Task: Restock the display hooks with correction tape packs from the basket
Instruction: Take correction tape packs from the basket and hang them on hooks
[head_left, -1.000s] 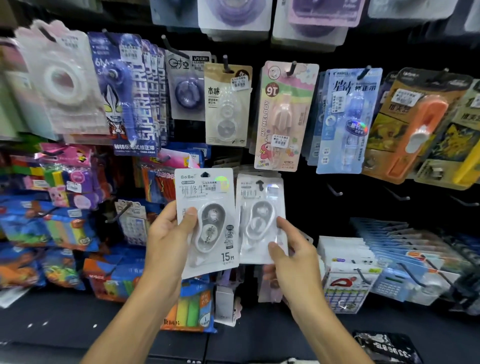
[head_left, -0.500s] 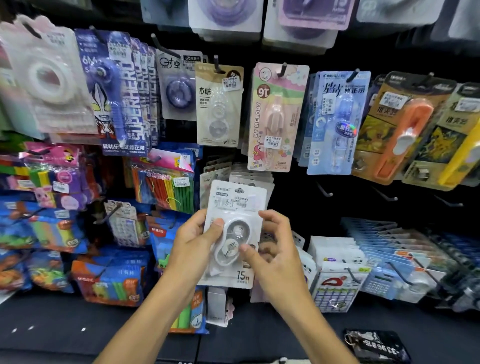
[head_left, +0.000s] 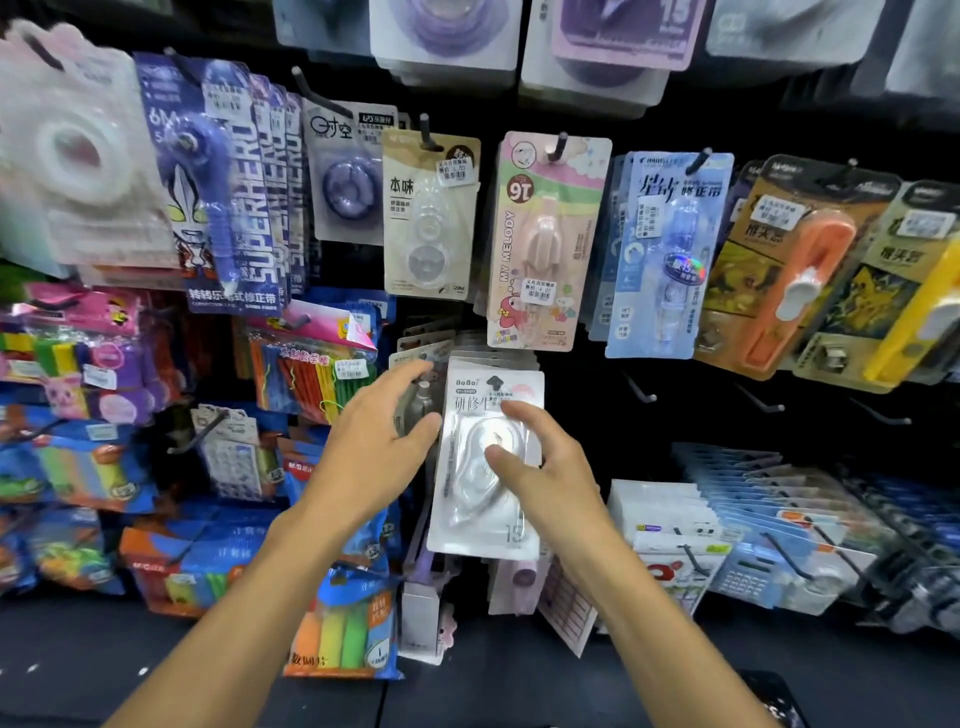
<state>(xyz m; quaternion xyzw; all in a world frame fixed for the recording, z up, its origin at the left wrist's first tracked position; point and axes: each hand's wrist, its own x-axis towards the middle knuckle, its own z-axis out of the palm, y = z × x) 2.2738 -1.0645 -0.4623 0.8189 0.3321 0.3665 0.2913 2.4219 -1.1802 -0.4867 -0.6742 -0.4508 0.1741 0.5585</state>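
White correction tape pack (head_left: 485, 462) upright against the display, front of a stack of like packs, below the pink My Melody pack (head_left: 545, 244). Right hand (head_left: 540, 473) clamped on it — thumb across the blister, fingers curled at the right edge. Left hand (head_left: 374, 452) just beside the left edge — fingers relaxed, spread, gripping nothing.

I see a white card-backed correction tape pack (head_left: 488, 462) with clear blister, upright, slightly tilted, just below the pink My Melody pack (head_left: 545, 239), fronting same-type hung packs (head_left: 483, 358).
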